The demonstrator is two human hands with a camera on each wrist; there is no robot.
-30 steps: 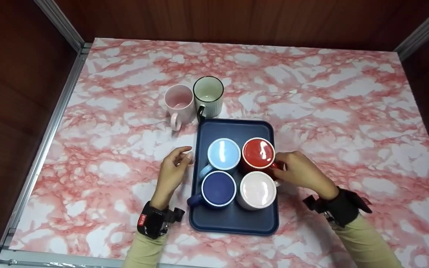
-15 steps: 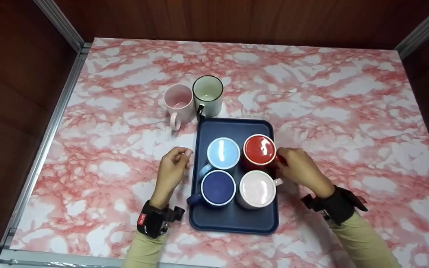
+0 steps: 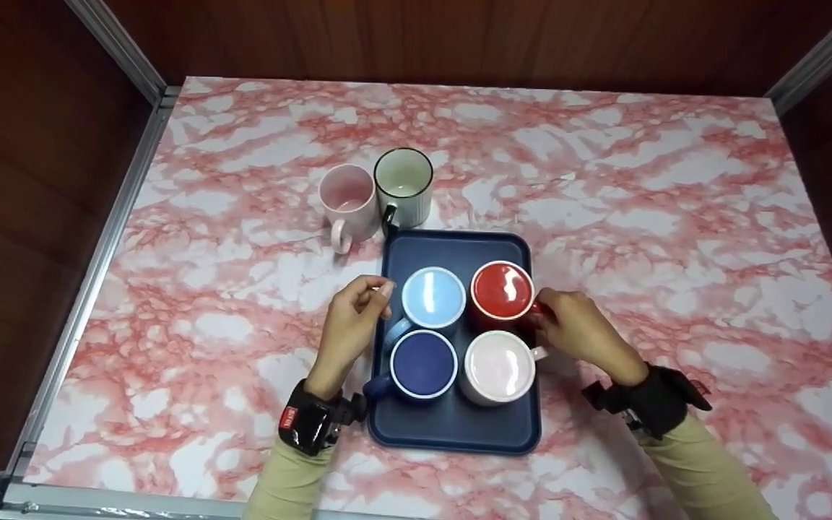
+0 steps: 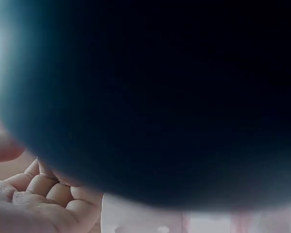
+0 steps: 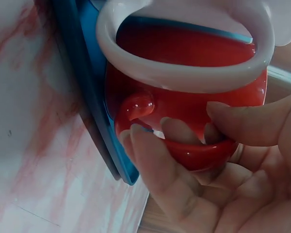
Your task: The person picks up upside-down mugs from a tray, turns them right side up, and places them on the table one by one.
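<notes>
The red mug is gripped at its handle by the right hand, the fingers being curled through and around the loop and the thumb pressed against its outer side, as is shown in the right wrist view. The mug is seen standing at the far right of the tray, just beside the light blue mug on its left and the white mug in front of it; whether it is lifted off the tray cannot be told. The white mug's handle is seen close in front of the red mug in the right wrist view. The dark blue mug is placed at the near left of the tray. The left hand is held at the tray's left edge, near the light blue mug, with its fingers loosely curled and nothing grasped; most of the left wrist view is blocked by a dark, blurred shape. Beyond the tray, on the marbled table, a pink mug and a black-rimmed mug are set side by side, touching or nearly so.
</notes>
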